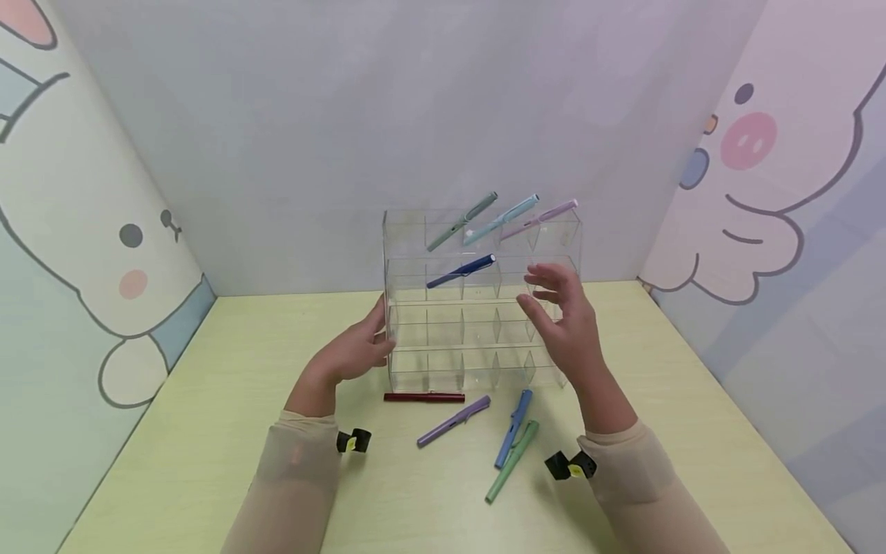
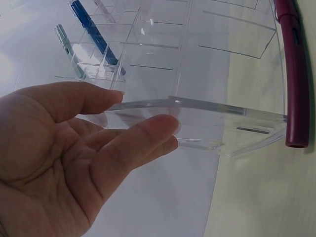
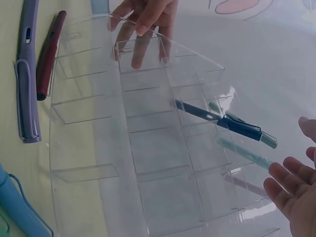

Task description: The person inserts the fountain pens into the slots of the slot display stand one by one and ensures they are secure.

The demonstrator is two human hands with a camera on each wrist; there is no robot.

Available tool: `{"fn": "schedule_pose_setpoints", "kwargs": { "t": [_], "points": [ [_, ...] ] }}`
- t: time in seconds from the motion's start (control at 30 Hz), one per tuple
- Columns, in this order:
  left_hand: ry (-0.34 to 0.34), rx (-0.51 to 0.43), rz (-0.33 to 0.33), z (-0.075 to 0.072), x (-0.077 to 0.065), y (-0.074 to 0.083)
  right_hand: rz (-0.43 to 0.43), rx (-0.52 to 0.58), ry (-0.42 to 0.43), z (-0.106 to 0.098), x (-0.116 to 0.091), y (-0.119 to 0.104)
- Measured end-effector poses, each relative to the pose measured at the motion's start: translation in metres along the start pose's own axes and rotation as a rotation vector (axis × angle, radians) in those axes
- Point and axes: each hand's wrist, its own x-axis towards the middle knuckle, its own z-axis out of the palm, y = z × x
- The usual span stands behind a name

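Observation:
A clear tiered pen rack (image 1: 443, 335) stands on the table, its compartments stepping up to the back. My left hand (image 1: 356, 346) grips the rack's left side, fingers and thumb at the side panel in the left wrist view. In front of the rack's right part, my right hand (image 1: 564, 323) is raised with loosely bent fingers and holds nothing. A dark blue pen (image 1: 461, 271) leans in the second tier from the top. Above it, the top tier bears a grey-green pen (image 1: 462, 221), a light blue pen (image 1: 501, 219) and a pale lilac pen (image 1: 540, 219).
On the table before the rack lie a dark red pen (image 1: 424, 398), a purple pen (image 1: 453, 422), a blue pen (image 1: 514, 429) and a green pen (image 1: 512, 462). The blue and green ones lie close together. Printed cartoon walls (image 1: 131, 261) flank the table.

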Motion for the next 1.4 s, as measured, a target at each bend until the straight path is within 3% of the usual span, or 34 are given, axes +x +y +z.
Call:
{"fn": "schedule_pose_setpoints", "kwargs": {
  "t": [0.23, 0.4, 0.5, 0.73, 0.87, 1.13, 1.4],
  "points": [
    [-0.003, -0.002, -0.006, 0.000, -0.002, 0.001, 0.075, -0.042, -0.067, -0.007, -0.013, 0.003],
    [0.001, -0.014, 0.000, -0.002, -0.002, 0.001, 0.099, -0.071, -0.180, -0.008, -0.015, 0.002],
    [0.006, -0.012, 0.010, -0.003, 0.000, 0.000, 0.125, -0.112, -0.311, -0.008, -0.015, 0.000],
    [0.006, 0.005, 0.000, -0.004, 0.002, 0.001, 0.229, -0.294, -0.730, 0.001, -0.023, -0.004],
    [0.005, -0.001, -0.003, -0.003, 0.002, 0.001, 0.243, -0.340, -0.865, 0.012, -0.030, -0.007],
    [-0.003, 0.006, -0.012, -0.003, 0.001, 0.000, 0.186, -0.399, -0.973, 0.029, -0.042, -0.007],
    [-0.013, 0.006, -0.010, -0.002, 0.000, 0.000, 0.120, -0.561, -1.002, 0.050, -0.058, -0.005]
  ]
}}
